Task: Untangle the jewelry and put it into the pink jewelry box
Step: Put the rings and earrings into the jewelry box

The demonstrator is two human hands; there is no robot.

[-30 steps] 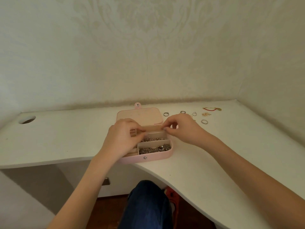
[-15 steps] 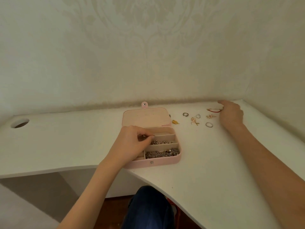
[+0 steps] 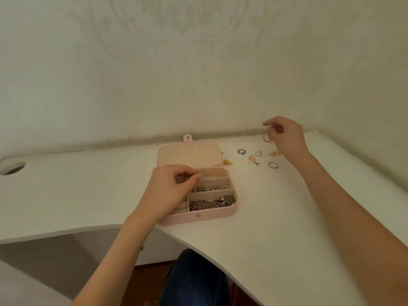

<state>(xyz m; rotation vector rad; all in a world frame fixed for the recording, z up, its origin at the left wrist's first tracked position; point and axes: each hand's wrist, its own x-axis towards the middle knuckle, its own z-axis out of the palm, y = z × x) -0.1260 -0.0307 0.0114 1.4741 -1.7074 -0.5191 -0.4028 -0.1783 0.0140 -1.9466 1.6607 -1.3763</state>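
Reading: you find no legible brand, label or writing on the pink jewelry box [image 3: 199, 217] or anywhere else.
Box: it lies open on the white desk [image 3: 276, 217], lid flat behind it, chains [image 3: 210, 203] filling its right compartments.
Left hand: your left hand [image 3: 170, 191] rests over the box's left side, fingers curled, thumb meeting fingertips; whether it pinches anything, you cannot tell.
Right hand: your right hand [image 3: 287, 138], right of the box, pinches a gold bracelet [image 3: 266, 137].
Change: half a second ago that hand lay on the desk; now it is raised with the bracelet.
Loose pieces: rings [image 3: 272, 165] and gold charms [image 3: 253, 160] lie right of the lid.
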